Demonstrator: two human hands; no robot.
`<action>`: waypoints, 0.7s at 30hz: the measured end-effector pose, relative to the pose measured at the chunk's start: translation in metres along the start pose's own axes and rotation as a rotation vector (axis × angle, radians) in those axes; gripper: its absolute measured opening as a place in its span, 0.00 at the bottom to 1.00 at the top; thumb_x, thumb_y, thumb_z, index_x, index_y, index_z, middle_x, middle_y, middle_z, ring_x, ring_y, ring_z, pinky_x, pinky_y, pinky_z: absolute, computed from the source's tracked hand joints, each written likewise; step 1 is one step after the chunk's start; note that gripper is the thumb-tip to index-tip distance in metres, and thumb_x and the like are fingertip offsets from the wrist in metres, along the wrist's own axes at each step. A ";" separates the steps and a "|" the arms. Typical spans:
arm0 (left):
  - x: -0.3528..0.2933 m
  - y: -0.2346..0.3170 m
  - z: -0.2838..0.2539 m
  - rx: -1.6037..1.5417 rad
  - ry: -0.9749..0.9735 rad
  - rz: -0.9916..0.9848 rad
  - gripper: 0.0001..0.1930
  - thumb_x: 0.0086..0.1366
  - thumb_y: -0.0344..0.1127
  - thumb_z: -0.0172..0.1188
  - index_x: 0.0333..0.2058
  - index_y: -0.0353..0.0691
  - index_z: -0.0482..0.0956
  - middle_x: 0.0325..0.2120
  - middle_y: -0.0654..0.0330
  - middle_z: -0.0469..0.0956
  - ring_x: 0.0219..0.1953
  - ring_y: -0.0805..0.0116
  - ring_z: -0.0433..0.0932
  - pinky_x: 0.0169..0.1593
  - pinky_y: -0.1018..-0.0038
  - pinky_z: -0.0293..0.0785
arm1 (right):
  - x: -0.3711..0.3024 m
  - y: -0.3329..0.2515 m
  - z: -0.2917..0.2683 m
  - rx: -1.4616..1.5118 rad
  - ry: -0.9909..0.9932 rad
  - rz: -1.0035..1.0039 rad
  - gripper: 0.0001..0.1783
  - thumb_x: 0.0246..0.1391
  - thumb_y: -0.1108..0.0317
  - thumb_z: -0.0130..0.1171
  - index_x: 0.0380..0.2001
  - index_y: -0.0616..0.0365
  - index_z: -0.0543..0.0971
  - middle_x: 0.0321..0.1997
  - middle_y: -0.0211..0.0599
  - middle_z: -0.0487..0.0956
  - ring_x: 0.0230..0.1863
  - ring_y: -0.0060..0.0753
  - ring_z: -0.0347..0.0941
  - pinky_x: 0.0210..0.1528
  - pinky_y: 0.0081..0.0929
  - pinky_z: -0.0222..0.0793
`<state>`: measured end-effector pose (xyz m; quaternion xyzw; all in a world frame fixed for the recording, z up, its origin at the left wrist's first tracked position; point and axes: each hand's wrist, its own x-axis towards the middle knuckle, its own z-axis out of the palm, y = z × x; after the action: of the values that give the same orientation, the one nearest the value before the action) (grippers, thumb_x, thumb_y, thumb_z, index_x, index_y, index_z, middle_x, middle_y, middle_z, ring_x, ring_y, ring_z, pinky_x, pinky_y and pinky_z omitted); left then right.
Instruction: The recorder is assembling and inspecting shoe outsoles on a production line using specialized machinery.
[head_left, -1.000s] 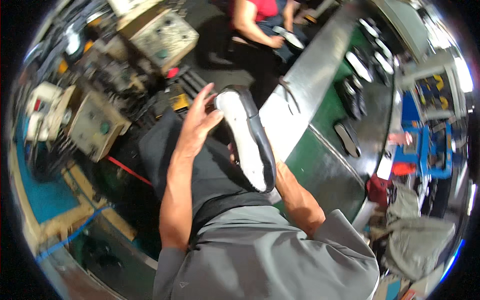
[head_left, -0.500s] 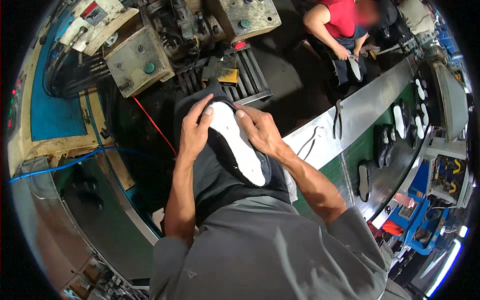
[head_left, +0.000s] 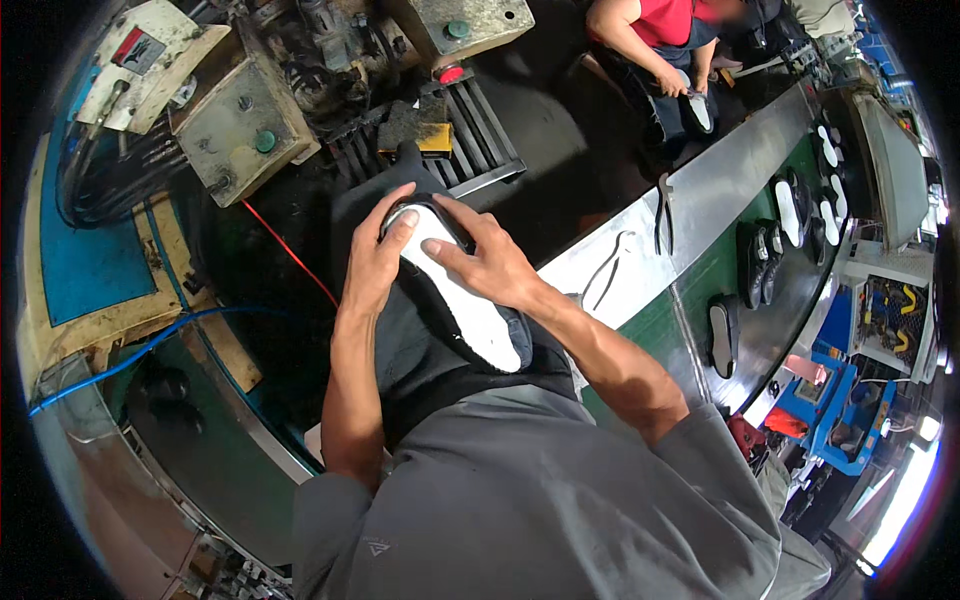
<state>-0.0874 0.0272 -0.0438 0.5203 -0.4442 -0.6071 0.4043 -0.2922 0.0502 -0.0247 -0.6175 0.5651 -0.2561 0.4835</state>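
Observation:
A black shoe upper on its last lies bottom up across my lap, its white insole (head_left: 470,305) facing me. Around the far end on the left side, my left hand (head_left: 375,250) grips it, thumb pressed on the white surface near the rim. My right hand (head_left: 490,255) holds the opposite edge, with its thumb lying on the white insole and its fingers over the black side. The shoe's near end rests by my waist. What the fingers do underneath is hidden.
Two pairs of pincers (head_left: 664,215) lie on the metal ledge (head_left: 740,150) to my right. Beyond it a green conveyor belt (head_left: 640,350) carries several black shoes (head_left: 752,262). A co-worker (head_left: 665,50) holds a shoe at the far right. Machinery (head_left: 245,115) stands ahead on the left.
My right thumb has moved from the far rim of the shoe inward onto the white insole. My left hand keeps its hold. The surroundings have shifted slightly left and up in view.

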 end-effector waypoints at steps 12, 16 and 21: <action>0.002 -0.020 0.004 0.025 -0.005 0.147 0.23 0.75 0.40 0.66 0.62 0.33 0.82 0.53 0.55 0.85 0.55 0.67 0.80 0.62 0.70 0.75 | -0.008 0.010 0.016 -0.075 0.134 -0.213 0.39 0.70 0.53 0.68 0.75 0.64 0.71 0.68 0.59 0.80 0.64 0.55 0.76 0.70 0.44 0.71; -0.001 -0.022 0.007 -0.179 -0.061 0.090 0.23 0.75 0.43 0.67 0.62 0.34 0.83 0.53 0.57 0.84 0.54 0.69 0.79 0.63 0.71 0.73 | -0.003 0.015 0.004 0.747 -0.090 0.163 0.40 0.76 0.50 0.61 0.78 0.66 0.66 0.74 0.55 0.75 0.73 0.47 0.72 0.76 0.41 0.64; -0.003 -0.018 0.018 -0.222 -0.097 0.103 0.23 0.76 0.43 0.66 0.62 0.35 0.81 0.53 0.58 0.83 0.55 0.68 0.78 0.64 0.70 0.72 | 0.001 0.032 0.009 0.479 -0.066 0.110 0.40 0.82 0.47 0.49 0.78 0.72 0.62 0.75 0.65 0.72 0.76 0.52 0.71 0.76 0.39 0.65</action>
<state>-0.1052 0.0372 -0.0586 0.4189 -0.4196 -0.6553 0.4679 -0.2988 0.0554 -0.0569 -0.4615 0.5050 -0.3359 0.6474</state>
